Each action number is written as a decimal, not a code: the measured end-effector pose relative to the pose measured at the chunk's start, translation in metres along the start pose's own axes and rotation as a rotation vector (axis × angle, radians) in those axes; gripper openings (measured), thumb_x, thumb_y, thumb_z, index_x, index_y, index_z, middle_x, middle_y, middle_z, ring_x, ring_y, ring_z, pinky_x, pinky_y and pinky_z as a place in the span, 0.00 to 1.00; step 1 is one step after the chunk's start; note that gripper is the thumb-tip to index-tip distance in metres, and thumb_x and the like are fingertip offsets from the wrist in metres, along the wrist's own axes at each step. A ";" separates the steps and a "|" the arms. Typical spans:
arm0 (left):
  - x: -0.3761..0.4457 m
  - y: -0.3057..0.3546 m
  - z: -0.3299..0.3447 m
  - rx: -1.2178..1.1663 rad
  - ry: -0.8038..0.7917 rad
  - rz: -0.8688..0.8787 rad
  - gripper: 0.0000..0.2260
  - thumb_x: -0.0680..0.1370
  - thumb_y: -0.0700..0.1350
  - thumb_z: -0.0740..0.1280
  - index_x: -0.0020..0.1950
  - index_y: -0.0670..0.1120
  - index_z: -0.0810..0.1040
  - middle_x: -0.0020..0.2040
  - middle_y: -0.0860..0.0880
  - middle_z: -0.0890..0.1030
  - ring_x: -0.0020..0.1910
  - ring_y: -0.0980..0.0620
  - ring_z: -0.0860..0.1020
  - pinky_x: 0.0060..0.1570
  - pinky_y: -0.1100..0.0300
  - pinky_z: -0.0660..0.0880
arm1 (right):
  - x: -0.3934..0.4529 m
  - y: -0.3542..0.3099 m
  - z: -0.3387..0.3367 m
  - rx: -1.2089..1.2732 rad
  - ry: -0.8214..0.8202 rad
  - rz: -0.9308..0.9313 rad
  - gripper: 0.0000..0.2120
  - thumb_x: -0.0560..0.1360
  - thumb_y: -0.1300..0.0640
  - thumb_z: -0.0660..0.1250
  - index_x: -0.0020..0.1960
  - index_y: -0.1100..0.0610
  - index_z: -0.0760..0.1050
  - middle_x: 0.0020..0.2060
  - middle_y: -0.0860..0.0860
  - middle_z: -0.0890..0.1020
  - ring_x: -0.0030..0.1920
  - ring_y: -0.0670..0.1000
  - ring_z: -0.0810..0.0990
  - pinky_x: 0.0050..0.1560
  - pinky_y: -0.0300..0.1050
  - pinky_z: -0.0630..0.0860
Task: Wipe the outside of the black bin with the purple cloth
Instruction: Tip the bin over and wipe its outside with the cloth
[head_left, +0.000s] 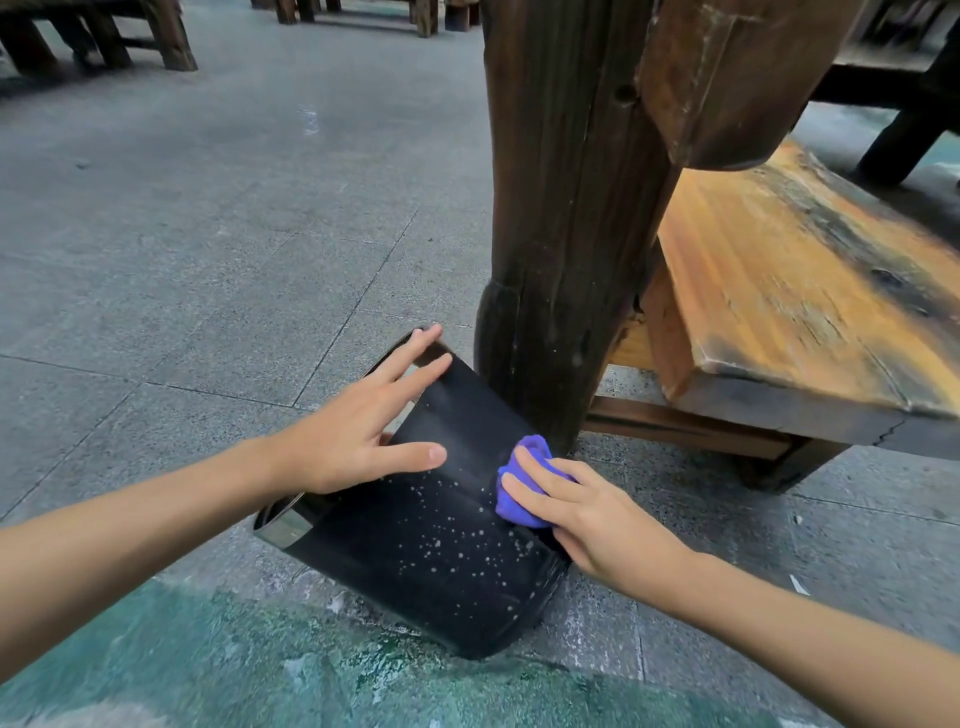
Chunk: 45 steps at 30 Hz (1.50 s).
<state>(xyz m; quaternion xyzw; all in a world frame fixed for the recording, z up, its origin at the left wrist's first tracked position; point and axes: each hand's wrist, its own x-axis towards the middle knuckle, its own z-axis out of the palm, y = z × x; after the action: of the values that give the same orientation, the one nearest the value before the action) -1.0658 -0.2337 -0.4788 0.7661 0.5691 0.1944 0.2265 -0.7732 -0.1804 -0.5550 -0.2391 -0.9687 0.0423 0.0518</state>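
Note:
The black bin (441, 551) lies tipped on its side on the floor, its open rim toward the left and its base at the lower right. White specks dot its side. My left hand (358, 426) rests on the upper side of the bin with straight, spread fingers. A bunched purple cloth (519, 493) sits against the right side of the bin. My right hand (587, 514) holds the cloth against the bin, fingers curved over it.
A thick dark wooden post (566, 218) stands right behind the bin, almost touching it. A low wooden bench (789, 291) extends to the right. Grey stone tiles (208, 234) cover the floor, with a green painted strip (208, 675) nearest me. More wooden furniture stands far back.

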 end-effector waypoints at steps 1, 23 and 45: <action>0.000 0.001 0.001 0.010 0.001 0.007 0.41 0.76 0.62 0.66 0.83 0.54 0.51 0.81 0.67 0.37 0.79 0.68 0.38 0.64 0.58 0.77 | -0.003 0.002 0.002 0.020 -0.016 0.012 0.30 0.75 0.67 0.68 0.75 0.56 0.69 0.76 0.56 0.69 0.67 0.61 0.75 0.73 0.49 0.69; -0.018 0.000 0.036 -0.505 0.189 0.011 0.41 0.77 0.60 0.61 0.83 0.44 0.47 0.84 0.52 0.48 0.83 0.59 0.48 0.82 0.57 0.45 | 0.088 -0.055 -0.059 0.331 0.215 0.019 0.33 0.75 0.69 0.65 0.78 0.54 0.66 0.78 0.56 0.66 0.77 0.57 0.67 0.76 0.52 0.64; -0.037 -0.030 0.018 -0.284 0.207 -0.146 0.44 0.73 0.65 0.64 0.83 0.53 0.49 0.83 0.63 0.42 0.80 0.68 0.42 0.81 0.49 0.47 | 0.006 0.014 0.006 0.082 -0.164 0.029 0.30 0.75 0.70 0.64 0.75 0.52 0.71 0.77 0.51 0.68 0.73 0.58 0.71 0.75 0.46 0.63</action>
<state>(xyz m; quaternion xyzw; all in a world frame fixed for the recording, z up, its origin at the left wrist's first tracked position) -1.0899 -0.2640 -0.5125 0.6591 0.6101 0.3337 0.2864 -0.7730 -0.1656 -0.5619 -0.2463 -0.9636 0.1022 -0.0183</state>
